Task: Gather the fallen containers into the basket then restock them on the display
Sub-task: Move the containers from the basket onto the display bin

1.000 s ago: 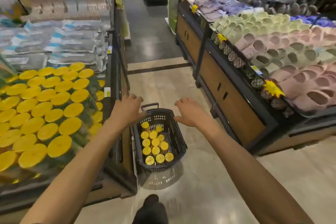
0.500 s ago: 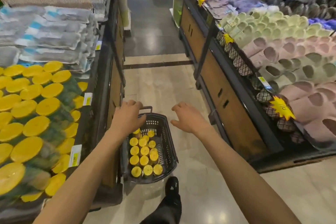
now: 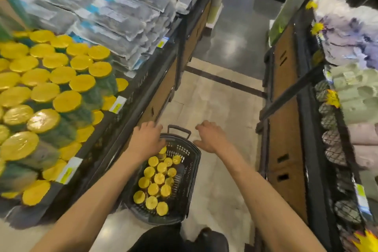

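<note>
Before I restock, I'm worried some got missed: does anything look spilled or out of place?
Nothing stands out. The yellow-lidded containers stand upright in the basket on the floor, and none lies loose on the aisle in view.

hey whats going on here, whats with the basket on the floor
A person stands in a shop aisle over a dark basket on the floor, filled with upright yellow-lidded containers. Both bare hands reach down toward it: the left hand is over its far left rim, the right hand hovers beside its handle, and neither holds anything. The display containers on the person's left have the same yellow lids, so restocking has not yet begun.
</note>
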### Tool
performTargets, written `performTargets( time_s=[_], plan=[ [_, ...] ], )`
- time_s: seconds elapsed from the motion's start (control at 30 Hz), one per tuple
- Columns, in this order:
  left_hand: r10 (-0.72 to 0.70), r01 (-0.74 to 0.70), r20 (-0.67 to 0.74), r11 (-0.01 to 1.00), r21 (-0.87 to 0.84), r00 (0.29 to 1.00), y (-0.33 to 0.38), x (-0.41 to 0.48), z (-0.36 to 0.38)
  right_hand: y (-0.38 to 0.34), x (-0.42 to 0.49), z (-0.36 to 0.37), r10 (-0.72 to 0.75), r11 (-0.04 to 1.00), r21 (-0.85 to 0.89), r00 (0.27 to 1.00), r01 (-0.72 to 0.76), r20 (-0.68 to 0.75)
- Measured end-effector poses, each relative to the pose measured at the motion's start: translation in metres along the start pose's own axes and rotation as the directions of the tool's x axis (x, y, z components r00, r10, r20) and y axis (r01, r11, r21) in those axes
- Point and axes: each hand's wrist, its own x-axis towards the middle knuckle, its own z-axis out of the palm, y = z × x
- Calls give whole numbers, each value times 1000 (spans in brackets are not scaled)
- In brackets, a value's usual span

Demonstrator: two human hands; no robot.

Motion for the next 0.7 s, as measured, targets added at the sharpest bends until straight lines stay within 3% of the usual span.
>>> performTargets(
  time_s=[0.2, 0.37, 0.57, 0.7],
  plan=[
    [-222, 223, 33, 974, -28, 974, -7, 14, 12, 5, 79, -3, -250, 964, -80, 966, 255, 68],
    [-431, 434, 48, 895, -104, 901, 6, 36, 18, 9, 146, -12, -449, 872, -140, 881, 469, 151],
    [-703, 708, 116, 668, -229, 701, 40, 55, 37, 21, 213, -9, -640, 712, -129, 713, 691, 287],
    [-770, 790, 214, 531, -307, 601, 62, 62, 54, 26, 240, -4, -696, 623, -142, 628, 769, 349]
  ],
)
